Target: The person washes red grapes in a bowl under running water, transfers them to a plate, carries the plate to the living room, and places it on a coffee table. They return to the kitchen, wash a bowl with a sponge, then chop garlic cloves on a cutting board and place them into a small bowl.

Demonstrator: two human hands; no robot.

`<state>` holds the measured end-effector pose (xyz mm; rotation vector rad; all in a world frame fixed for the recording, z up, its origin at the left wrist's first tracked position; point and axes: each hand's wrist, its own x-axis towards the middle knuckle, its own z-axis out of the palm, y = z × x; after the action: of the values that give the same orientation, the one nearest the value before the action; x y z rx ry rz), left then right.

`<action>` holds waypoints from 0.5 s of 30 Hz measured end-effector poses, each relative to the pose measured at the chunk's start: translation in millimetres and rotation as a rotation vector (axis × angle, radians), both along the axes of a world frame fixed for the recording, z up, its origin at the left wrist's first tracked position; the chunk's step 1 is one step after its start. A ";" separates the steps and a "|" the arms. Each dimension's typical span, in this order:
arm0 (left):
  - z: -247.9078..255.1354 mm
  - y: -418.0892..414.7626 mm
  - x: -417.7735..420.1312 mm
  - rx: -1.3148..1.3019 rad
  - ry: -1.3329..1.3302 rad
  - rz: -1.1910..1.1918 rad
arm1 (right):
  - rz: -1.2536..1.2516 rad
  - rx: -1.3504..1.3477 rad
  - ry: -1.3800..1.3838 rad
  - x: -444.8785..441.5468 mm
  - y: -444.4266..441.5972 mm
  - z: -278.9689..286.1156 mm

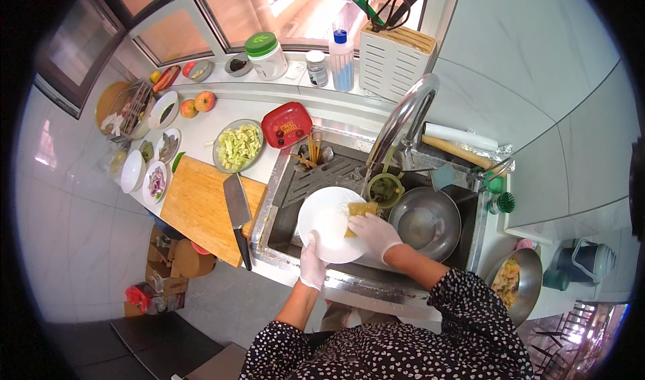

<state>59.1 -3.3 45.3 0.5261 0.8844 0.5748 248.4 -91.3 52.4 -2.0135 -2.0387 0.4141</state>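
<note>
Over the sink [282,236] I hold a white plate [325,219], tilted toward me. My left hand [312,266], in a clear disposable glove, grips its near rim with the thumb on the upper face. My right hand [375,234], gloved alike, presses a yellow-brown sponge [363,210] against the plate's right side. Just beyond the plate, a thin stream of water falls from the chrome faucet [403,118]. To the right of my right hand, a metal bowl [426,224] with some liquid sits in the basin. A green strainer [385,189] with dark scraps lies behind it.
On the left, a cleaver [238,204] rests on a wooden cutting board [196,198], its handle past the edge. Plates of chopped vegetables [239,146] and a red tray [287,123] stand behind. A wok with food [524,284] sits at right; a knife block [395,60] stands by the window.
</note>
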 end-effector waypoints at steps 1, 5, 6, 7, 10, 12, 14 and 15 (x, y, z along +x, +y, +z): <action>-3.0 1.0 -0.6 0.019 -0.008 0.019 | 0.010 -0.003 -0.038 -6.3 -4.0 6.6; -18.2 2.4 3.4 -0.023 -0.057 0.029 | -0.015 -0.112 0.299 -42.3 -7.7 29.3; -21.9 1.6 3.2 -0.040 -0.053 0.009 | -0.022 -0.085 0.376 -51.3 -2.0 18.3; -24.4 1.3 2.1 -0.060 -0.049 -0.010 | -0.013 -0.081 0.407 -52.5 6.9 18.5; -9.1 -3.4 9.8 -0.082 -0.003 -0.056 | 0.041 0.012 0.364 -33.8 40.0 -12.9; -6.3 -4.7 7.1 -0.109 -0.024 -0.057 | -0.027 -0.080 0.247 -12.0 52.4 -19.6; -7.1 -2.9 5.9 -0.063 0.024 -0.044 | -0.047 -0.101 0.099 4.1 43.7 -25.4; -7.8 -0.7 4.7 -0.038 0.050 -0.032 | -0.029 -0.074 0.016 8.8 32.2 -31.3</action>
<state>63.7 -4.0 37.5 0.5208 0.9308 0.5167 257.2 -59.1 21.1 -2.0728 -2.0105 0.5057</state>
